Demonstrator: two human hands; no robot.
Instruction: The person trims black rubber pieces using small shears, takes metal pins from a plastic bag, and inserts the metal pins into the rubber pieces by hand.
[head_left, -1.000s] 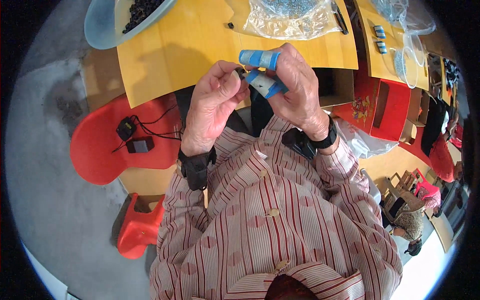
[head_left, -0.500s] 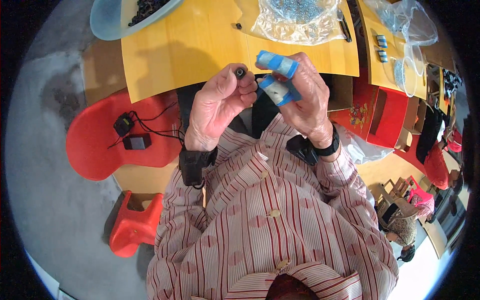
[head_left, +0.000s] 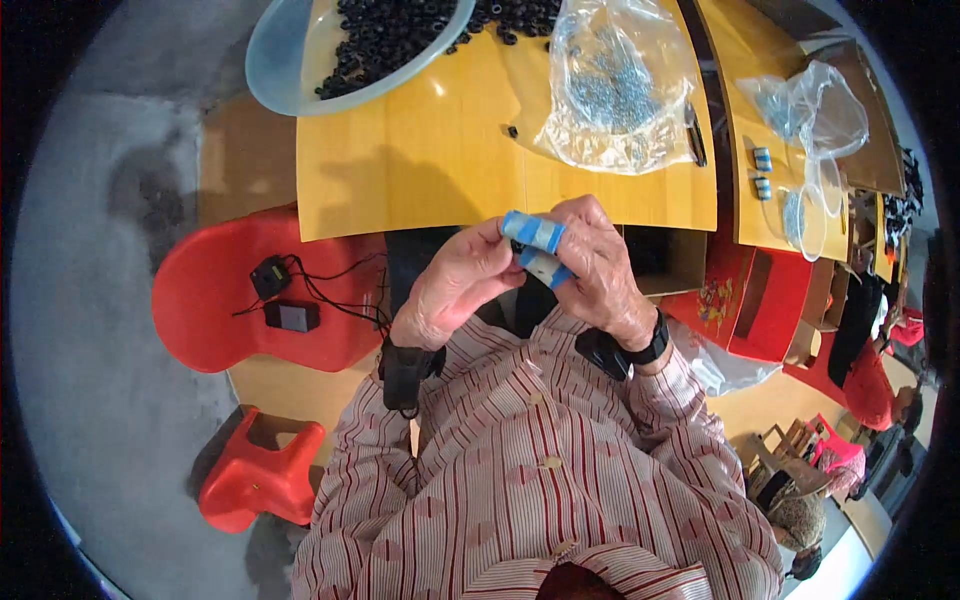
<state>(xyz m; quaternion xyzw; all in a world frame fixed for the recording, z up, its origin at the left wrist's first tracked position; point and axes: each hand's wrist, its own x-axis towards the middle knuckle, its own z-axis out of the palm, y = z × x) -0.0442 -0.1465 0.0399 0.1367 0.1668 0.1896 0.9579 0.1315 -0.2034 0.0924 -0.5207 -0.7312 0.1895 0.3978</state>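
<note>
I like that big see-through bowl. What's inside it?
The bowl holds a heap of small black ring-shaped pieces, some spilling onto the yellow table. The bowl's top is out of the picture, and the heap hides whatever lies underneath it.

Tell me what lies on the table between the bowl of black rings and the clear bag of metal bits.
In the head view, bare yellow table lies between the bowl and the bag, apart from a few stray black rings.

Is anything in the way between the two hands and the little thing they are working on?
Nothing visible is. The left hand and right hand meet together in front of the chest, fingertips touching; the right one's blue-taped fingers hide what they pinch.
</note>
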